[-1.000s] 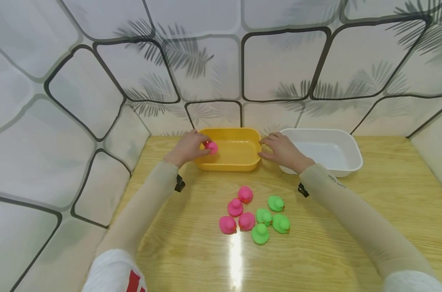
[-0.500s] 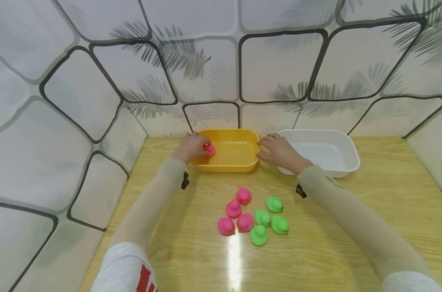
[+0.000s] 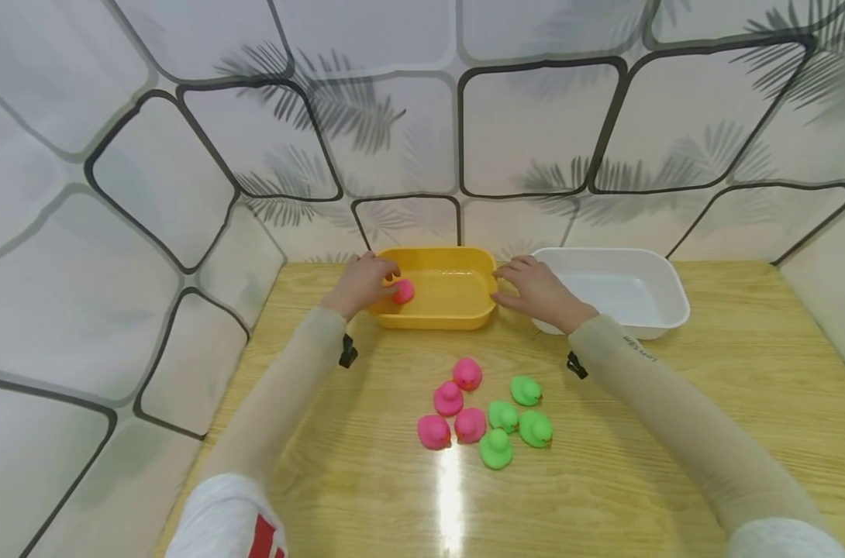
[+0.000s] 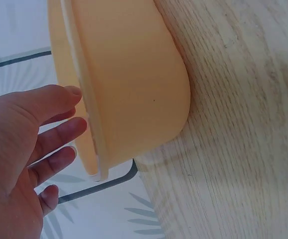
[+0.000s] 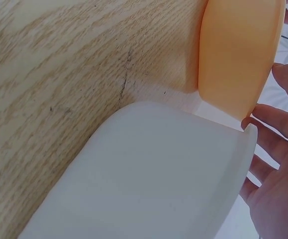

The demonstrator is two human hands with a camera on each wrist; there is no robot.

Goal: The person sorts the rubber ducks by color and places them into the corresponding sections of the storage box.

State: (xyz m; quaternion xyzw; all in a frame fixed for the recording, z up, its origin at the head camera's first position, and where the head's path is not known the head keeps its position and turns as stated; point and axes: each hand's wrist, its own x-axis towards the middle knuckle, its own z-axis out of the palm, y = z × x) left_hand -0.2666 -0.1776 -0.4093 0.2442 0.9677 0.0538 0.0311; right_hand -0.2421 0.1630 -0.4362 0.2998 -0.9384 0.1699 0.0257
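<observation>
Nearest, in the middle of the worktop (image 3: 674, 449), four green ducks (image 3: 495, 451) and four pink ducks (image 3: 433, 432) are bunched together, the green ones toward the worktop's right edge. They would probably be felt as light and a bit squashy, smooth but not hard to hold, and not easily broken. Each one could best be pinched around its fat body, because the small head gives less to hold. They are all round and brightly coloured, and red or orange beaks are seen on some.

Farther off, near the back edge of the worktop and toward its back left corner, one more pink duck (image 3: 405, 291) is seen inside the left end of the yellow tub (image 3: 436, 322). It is partly covered by the left hand (image 3: 360, 283), whose fingers are spread and loosely bent, with nothing gripped. Whether the duck is touched by the thumb cannot be told. The tub's right rim is touched by the fingers of the right hand (image 3: 537, 291), which are not closed around it. The tub looks thin, stiff and light, so it could be steadied by its rim. Beside it, along the back edge, a shiny white tub (image 3: 625, 287) is placed.
</observation>
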